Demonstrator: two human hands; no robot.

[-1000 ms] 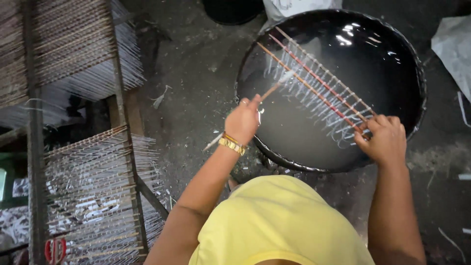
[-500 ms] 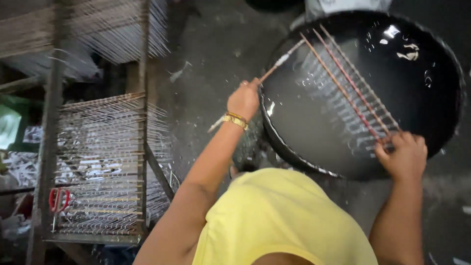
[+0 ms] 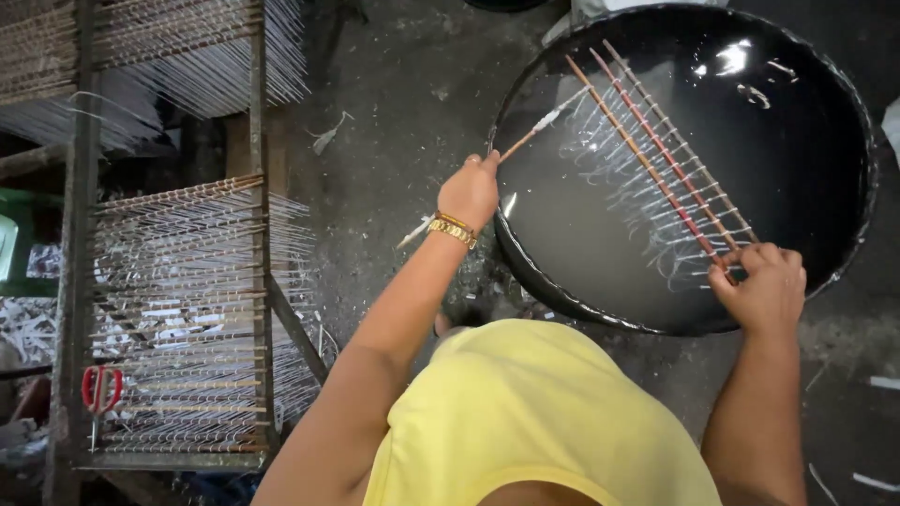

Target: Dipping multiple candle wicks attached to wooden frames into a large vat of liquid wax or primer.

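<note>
left hand (image 3: 472, 190): my grip pinched shut on the near end of a single thin stick (image 3: 542, 124), beside the basin's left rim; stick points up-right over the liquid, whitish coating at its far part
right hand (image 3: 764, 286): my grip clamped on the lower end of the stick bundle (image 3: 656, 155) at the basin's lower-right rim
stick bundle: reddish-brown rods with rows of thin white strands hanging; runs diagonally up-left from my grip across the basin, strands possibly touching the liquid, hard to tell
basin (image 3: 830, 253): round, black, on the floor, holds pale grey liquid
rack (image 3: 258, 281): left, well apart, loaded with similar sticks
scissors (image 3: 101, 389): red-handled, hanging on the rack
wrist: gold bracelet (image 3: 452, 230), left
</note>
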